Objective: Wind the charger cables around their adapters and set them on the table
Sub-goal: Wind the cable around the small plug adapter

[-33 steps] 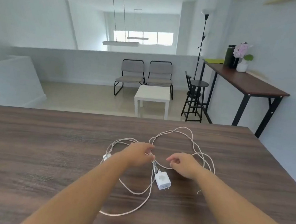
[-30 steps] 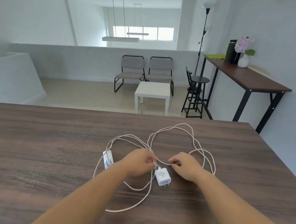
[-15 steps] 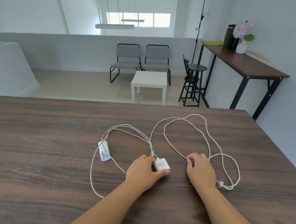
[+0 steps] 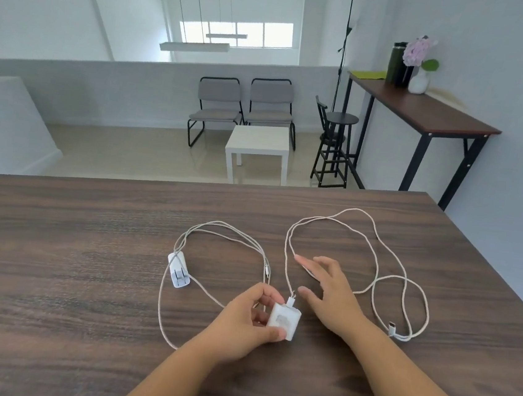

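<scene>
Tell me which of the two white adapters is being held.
The right-hand adapter, gripped by the left hand. The other adapter lies untouched further left, prongs up.

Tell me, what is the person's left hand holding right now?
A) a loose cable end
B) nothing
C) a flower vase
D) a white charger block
D: the left hand grips the white charger block, thumb on its near edge, while the right hand is spread open.

- The left hand (image 4: 242, 320) was curled, thumb and fingers pinching a white adapter (image 4: 283, 320).
- The right hand (image 4: 327, 293) lay palm down with fingers spread and straight, gripping nothing.
- Both bare forearms reached forward from the lower edge, the hands close together.
</scene>
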